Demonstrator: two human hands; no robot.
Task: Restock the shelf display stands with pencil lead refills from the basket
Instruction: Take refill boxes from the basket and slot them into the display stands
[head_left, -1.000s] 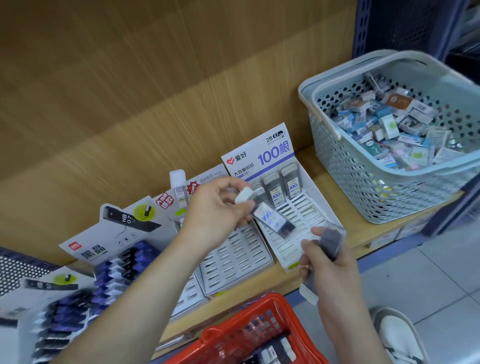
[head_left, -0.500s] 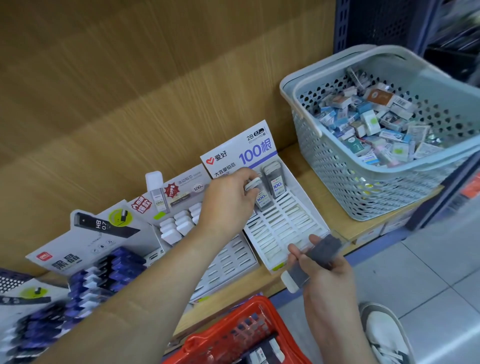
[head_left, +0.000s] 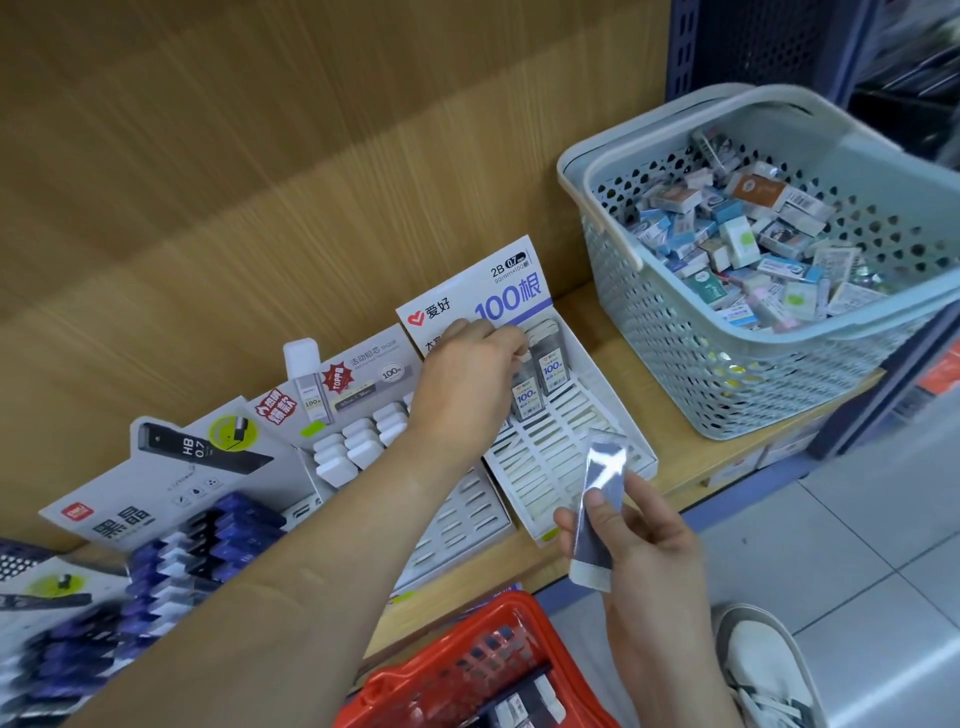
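Observation:
My left hand (head_left: 462, 384) reaches to the top rows of the white slotted display stand (head_left: 566, 457) with the "100" header card. Its curled fingers pinch the top of a lead refill that the hand mostly hides. Two grey refills (head_left: 540, 382) stand in slots just right of those fingers. My right hand (head_left: 649, 561) holds a dark refill case with a white cap (head_left: 597, 519) in front of the stand's lower edge. A red basket (head_left: 415, 680) with more refills is below, near my body.
A grey-blue basket (head_left: 727, 374) full of small boxes stands on the wooden shelf at the right. A second slotted stand (head_left: 457, 514) with white-capped refills and a stand of blue and black refills (head_left: 197, 545) lie to the left. My shoe (head_left: 763, 665) is on the tiled floor.
My left hand has carried its refill from mid-air up to the top rows of the "100" stand. My right hand has tilted its dark case more upright.

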